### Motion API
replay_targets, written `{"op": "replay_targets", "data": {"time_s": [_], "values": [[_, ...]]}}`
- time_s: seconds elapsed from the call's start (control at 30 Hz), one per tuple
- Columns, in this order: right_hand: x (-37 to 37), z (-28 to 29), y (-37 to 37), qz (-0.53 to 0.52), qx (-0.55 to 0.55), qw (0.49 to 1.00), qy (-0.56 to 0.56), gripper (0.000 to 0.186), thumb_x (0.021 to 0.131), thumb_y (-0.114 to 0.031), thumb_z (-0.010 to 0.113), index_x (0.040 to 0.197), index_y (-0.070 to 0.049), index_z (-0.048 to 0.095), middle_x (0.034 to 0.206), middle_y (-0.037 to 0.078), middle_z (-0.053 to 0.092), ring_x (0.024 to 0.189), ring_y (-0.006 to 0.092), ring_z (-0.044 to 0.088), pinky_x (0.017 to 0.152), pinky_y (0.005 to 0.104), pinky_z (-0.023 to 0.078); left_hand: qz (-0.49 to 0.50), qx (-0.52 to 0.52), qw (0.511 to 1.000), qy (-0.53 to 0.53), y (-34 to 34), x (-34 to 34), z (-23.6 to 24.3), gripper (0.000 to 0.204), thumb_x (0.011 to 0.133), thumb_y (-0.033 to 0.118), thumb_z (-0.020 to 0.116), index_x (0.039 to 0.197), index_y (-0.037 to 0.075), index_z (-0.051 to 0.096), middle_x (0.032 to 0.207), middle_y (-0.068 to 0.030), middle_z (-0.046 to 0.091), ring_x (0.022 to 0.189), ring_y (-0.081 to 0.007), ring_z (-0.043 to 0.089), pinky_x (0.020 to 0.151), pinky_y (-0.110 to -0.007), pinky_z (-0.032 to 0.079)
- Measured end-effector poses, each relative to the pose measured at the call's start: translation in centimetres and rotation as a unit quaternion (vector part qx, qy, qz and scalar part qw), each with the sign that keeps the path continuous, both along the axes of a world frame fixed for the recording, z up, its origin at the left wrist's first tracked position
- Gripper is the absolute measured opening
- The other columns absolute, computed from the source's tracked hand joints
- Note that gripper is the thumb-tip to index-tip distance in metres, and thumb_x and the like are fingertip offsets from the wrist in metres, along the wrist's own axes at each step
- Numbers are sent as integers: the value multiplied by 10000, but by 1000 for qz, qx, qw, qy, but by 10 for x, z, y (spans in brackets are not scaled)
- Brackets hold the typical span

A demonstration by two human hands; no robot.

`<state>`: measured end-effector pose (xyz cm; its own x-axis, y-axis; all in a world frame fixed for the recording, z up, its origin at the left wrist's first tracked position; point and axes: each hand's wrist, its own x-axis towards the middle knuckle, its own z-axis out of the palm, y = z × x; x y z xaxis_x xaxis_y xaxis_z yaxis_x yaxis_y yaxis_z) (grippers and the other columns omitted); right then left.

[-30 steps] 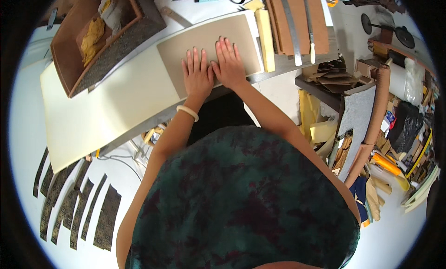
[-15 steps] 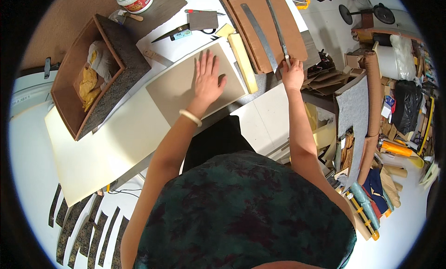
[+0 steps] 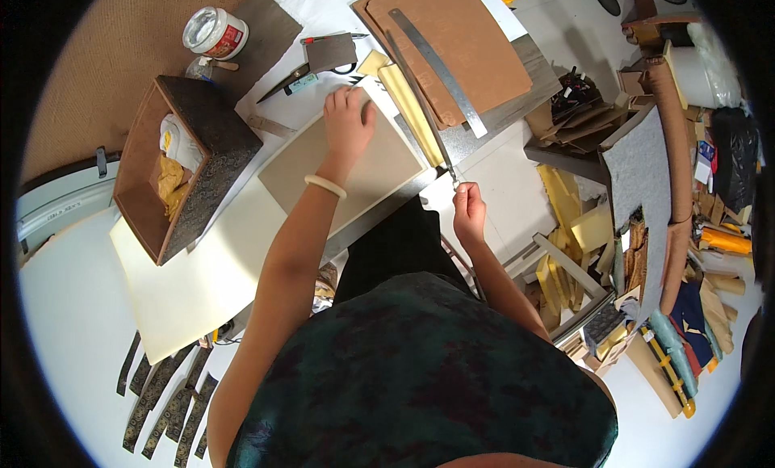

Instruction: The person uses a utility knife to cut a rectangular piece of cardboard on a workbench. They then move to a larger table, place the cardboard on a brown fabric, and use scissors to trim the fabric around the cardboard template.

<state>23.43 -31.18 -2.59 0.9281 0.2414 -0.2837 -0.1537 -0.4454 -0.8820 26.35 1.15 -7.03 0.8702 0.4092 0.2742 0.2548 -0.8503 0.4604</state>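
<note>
My left hand rests on a grey-beige board, fingertips near its far edge and thumb apart; it holds nothing I can see. A cream bracelet circles that wrist. My right hand is closed round the near end of a long thin dark blade. That blade slants away along the right side of a yellow foam strip, beside the board. A flat steel ruler lies on the brown panels to the right, its near end past their edge.
Black scissors and a dark grey block lie beyond the board. An open brown box with a yellow cloth inside stands at left, near a white tub. A cream sheet overhangs the table's left side. Foam offcuts stand at right.
My right hand has drawn the blade off the brown panels, toward me and to the left, beside the foam strip. My left hand has shifted toward the board's far edge, fingers more bent.
</note>
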Motion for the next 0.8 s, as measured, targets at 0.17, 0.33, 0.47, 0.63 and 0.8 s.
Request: {"op": "replay_targets", "data": {"time_s": [0.17, 0.33, 0.47, 0.63, 0.8], "values": [[12, -7, 24, 0, -10, 1000, -25, 296, 938, -213, 786, 958, -36, 550, 662, -11, 543, 625, 42, 480, 562, 253, 428, 13, 7, 1000, 14, 12, 33, -7, 390, 863, 274, 733, 1184, 80, 625, 1198, -115, 618, 1166, -344, 541, 1014, -491, 420], [53, -42, 61, 20, -107, 984, -139, 479, 823, -252, 850, 1208, -41, 659, 800, 153, 748, 666, 267, 742, 601, 368, 579, 41, 42, 989, 132, -8, 68, 8, 516, 797, 313, 786, 1211, 78, 589, 1197, -110, 615, 1169, -347, 552, 988, -523, 431], [53, -50, 64, -24, -71, 987, -146, 247, 846, -206, 832, 969, -15, 736, 666, 104, 703, 580, 147, 672, 569, 303, 527, 95, 15, 978, 186, -4, 90, 11, 489, 774, 280, 790, 1168, 72, 587, 1192, -115, 631, 1193, -343, 558, 962, -519, 454], [60, -6, 62, -10, 52, 995, -88, 152, 880, -104, 793, 935, 23, 730, 667, 24, 686, 605, 47, 590, 562, 256, 500, 121, 19, 982, 141, 29, 98, -8, 357, 803, 224, 758, 1083, 74, 594, 1124, -116, 687, 1130, -347, 615, 898, -508, 502], [64, 30, 41, -48, 114, 992, 2, 127, 886, -67, 792, 959, 22, 737, 716, -64, 616, 670, 11, 499, 591, 187, 405, 172, 51, 976, 124, 77, 116, -16, 239, 832, 193, 734, 1016, 86, 626, 1091, -123, 702, 1054, -364, 649, 854, -514, 532]]}}
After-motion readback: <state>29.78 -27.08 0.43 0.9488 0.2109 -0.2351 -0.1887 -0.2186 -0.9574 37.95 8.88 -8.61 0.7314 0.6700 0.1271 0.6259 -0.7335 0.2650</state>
